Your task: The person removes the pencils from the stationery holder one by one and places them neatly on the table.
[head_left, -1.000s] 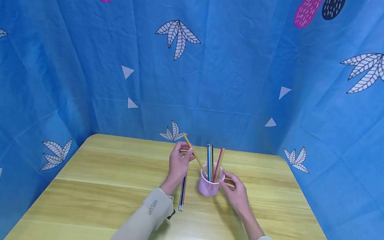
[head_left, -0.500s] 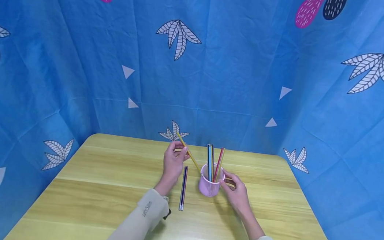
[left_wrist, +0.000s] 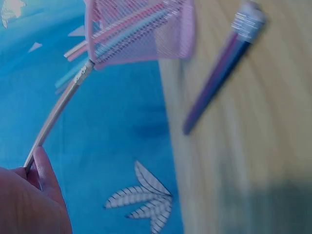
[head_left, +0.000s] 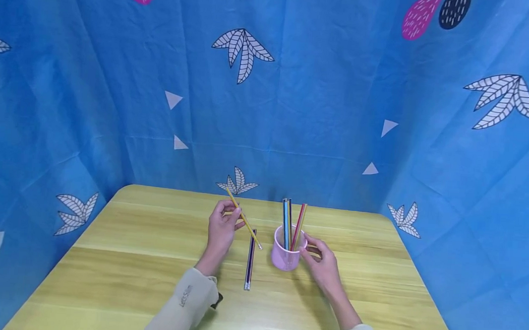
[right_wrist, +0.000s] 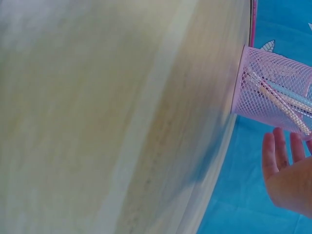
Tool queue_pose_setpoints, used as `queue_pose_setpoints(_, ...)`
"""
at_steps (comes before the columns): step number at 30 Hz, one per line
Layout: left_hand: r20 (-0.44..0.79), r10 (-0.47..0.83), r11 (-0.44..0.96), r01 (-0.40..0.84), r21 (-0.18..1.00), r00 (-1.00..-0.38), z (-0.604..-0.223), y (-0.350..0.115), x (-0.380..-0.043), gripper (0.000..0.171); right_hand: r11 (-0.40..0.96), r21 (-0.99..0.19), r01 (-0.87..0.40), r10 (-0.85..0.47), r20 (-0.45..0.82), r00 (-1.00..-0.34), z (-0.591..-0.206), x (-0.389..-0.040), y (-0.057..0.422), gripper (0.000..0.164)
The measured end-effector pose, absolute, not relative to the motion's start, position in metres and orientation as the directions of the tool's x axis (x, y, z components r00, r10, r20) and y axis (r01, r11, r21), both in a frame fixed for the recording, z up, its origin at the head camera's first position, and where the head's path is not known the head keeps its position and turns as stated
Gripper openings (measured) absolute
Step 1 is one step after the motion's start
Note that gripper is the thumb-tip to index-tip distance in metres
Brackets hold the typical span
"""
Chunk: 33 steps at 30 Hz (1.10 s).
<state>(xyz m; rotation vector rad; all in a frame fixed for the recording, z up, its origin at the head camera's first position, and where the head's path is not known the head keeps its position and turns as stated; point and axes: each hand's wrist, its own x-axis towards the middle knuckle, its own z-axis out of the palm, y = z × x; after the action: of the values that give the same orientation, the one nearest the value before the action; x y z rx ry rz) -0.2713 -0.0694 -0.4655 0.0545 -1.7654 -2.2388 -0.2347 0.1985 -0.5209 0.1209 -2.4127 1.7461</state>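
Observation:
My left hand [head_left: 221, 230] pinches a yellow pencil [head_left: 247, 224] between thumb and fingers. The pencil slants, its eraser end pointing down to the right, left of a pink mesh pencil holder [head_left: 284, 259] in the head view. Several pencils [head_left: 297, 227], blue, dark, red and yellow, stand in the holder. At its right side, my right hand [head_left: 325, 270] holds the rim with thumb and fingers; in the right wrist view those fingers [right_wrist: 282, 148] are beside the mesh. Between left hand and holder, dark pencils [head_left: 250, 260] lie together on the table.
The light wood table [head_left: 149, 264] has rounded far corners. A blue patterned cloth [head_left: 324, 88] hangs behind it and along both sides.
My left hand has moved left with the yellow pencil, whose eraser end has come away from the holder's rim. The right hand and the holder stay in place.

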Motion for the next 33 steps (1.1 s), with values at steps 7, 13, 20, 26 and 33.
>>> queue_pose_setpoints(7,0.088,-0.247,-0.226,0.145,0.963,-0.965,-0.478,-0.089,-0.268,0.020,0.323,-0.932,-0.165,0.038,0.187,-0.982,-0.516,-0.232,0.195,0.046)
queue_pose_setpoints(13,0.064,-0.224,-0.209,0.112,0.971,-0.972,-0.485,-0.097,-0.263,0.023,0.319,-0.935,-0.154,0.039,0.175,-0.984,-0.525,-0.235,0.196,0.046)
queue_pose_setpoints(20,0.067,-0.176,-0.202,0.103,0.974,-0.982,-0.490,-0.103,-0.264,0.027,0.319,-0.936,-0.151,0.043,0.174,-0.984,-0.524,-0.237,0.196,0.046)
queue_pose_setpoints(26,0.052,-0.147,-0.179,0.078,0.981,-0.988,-0.495,-0.106,-0.265,0.025,0.330,-0.932,-0.151,0.039,0.174,-0.984,-0.523,-0.236,0.197,0.047)
queue_pose_setpoints(33,-0.001,-0.108,-0.121,0.012,0.993,-0.994,-0.500,-0.107,-0.265,0.025,0.318,-0.937,-0.147,0.040,0.168,-0.985,-0.524,-0.237,0.196,0.047)
